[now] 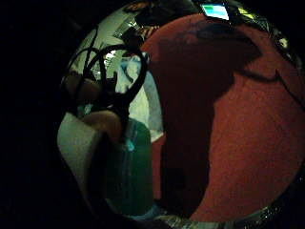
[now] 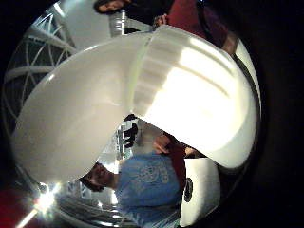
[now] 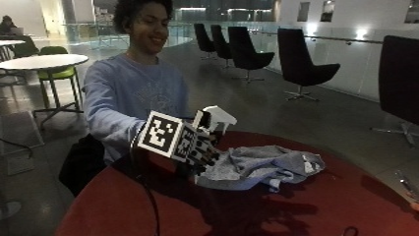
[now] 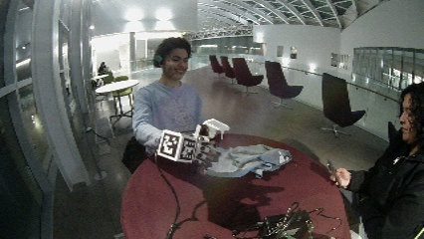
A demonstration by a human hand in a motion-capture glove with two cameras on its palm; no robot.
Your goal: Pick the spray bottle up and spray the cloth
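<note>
My gloved right hand (image 3: 201,153) grips the spray bottle, holding it upright just above the red round table (image 3: 131,206). Its white spray head (image 3: 219,118) sticks up over the hand and faces toward the cloth. The grey cloth (image 3: 268,164) lies crumpled on the table, right beside the hand. In the little finger side palm view the bottle's green body (image 1: 131,171) sits against the palm under a finger (image 1: 107,121), with the table (image 1: 248,143) beyond. The white spray head (image 2: 142,95) fills the thumb side palm view. The wide outside view shows the hand (image 4: 202,149), spray head (image 4: 215,127) and cloth (image 4: 248,159).
A bundle of cables and a small device (image 4: 285,224) lie at the table's near edge. A second person (image 4: 397,174) sits at the right side of the table holding a phone. Black chairs (image 3: 304,66) stand behind, and a white table (image 3: 43,61) at the back left.
</note>
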